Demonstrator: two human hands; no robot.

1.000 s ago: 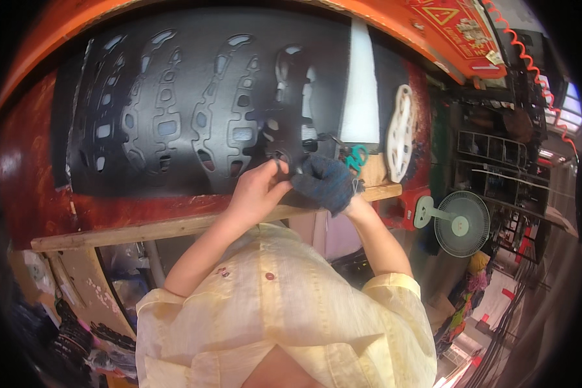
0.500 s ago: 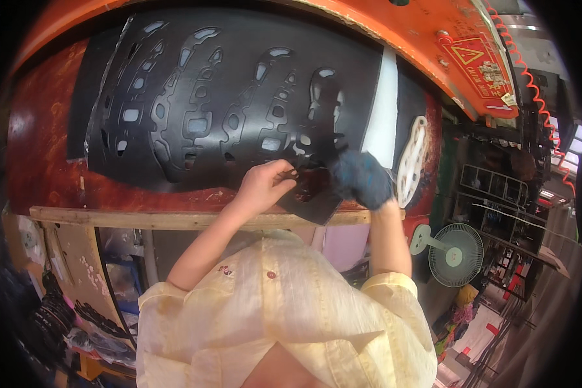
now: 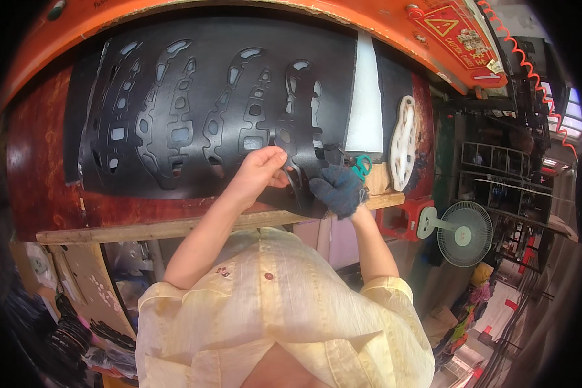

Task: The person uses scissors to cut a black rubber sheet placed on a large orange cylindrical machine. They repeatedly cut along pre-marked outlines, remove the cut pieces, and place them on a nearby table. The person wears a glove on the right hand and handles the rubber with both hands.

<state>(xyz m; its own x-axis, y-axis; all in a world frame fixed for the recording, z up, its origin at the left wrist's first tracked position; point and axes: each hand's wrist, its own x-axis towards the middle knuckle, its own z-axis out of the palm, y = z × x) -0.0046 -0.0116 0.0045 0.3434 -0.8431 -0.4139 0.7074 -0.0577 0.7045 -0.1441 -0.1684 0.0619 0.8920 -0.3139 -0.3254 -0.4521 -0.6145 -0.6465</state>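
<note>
One bare left hand (image 3: 258,174) pinches the black sheet (image 3: 204,90); whether the gloved right hand (image 3: 339,191) alongside grips cannot be told. Probably limp: hold solid margins.

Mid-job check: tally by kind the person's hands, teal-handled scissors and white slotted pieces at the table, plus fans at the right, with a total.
Hands at the black sheet: 2 (left hand bare, right hand gloved)
Teal-handled scissors: 1
White slotted piece: 1
Fan: 1
Total: 5
</note>
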